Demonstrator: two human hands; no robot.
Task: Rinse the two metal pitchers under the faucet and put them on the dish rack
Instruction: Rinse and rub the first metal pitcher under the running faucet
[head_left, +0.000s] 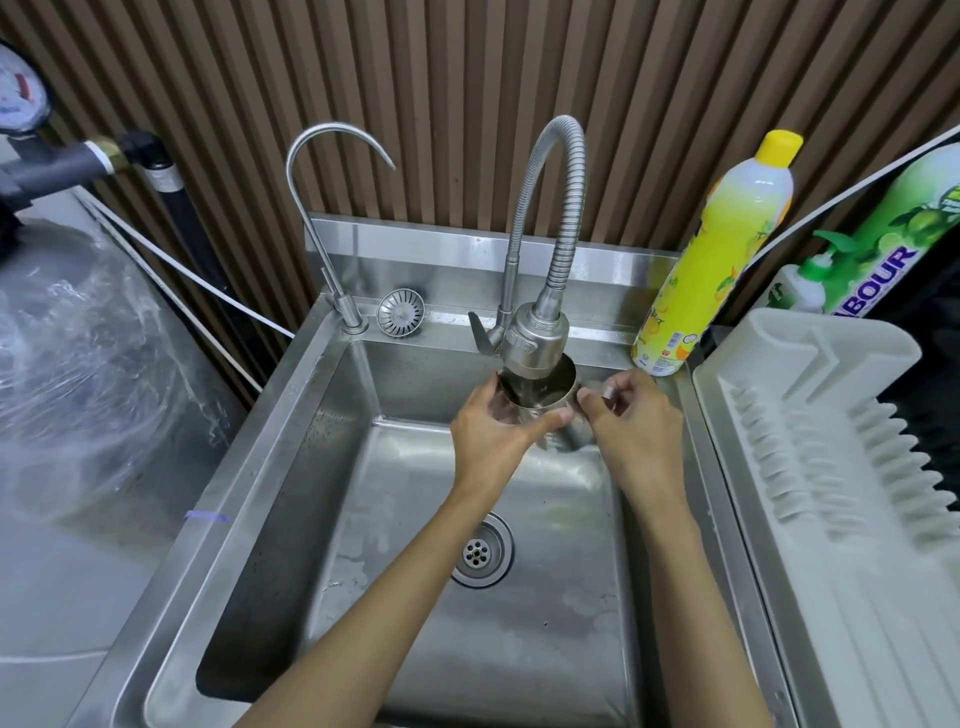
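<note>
A small metal pitcher (545, 389) is held upright over the steel sink (291, 431), directly under the spray head of the flexible faucet (532, 343). My left hand (493, 436) wraps around the pitcher's left side and front. My right hand (631, 421) pinches the pitcher's handle on its right side. I cannot make out flowing water. Only one pitcher is in view. The white plastic dish rack (831, 467) stands to the right of the sink with nothing on it.
A thin gooseneck tap (322, 208) and a loose sink strainer (400, 313) sit on the sink's back ledge. A yellow dish soap bottle (717, 260) stands at the back right corner, a green soap package (883, 249) behind the rack. The drain (480, 551) lies mid-basin.
</note>
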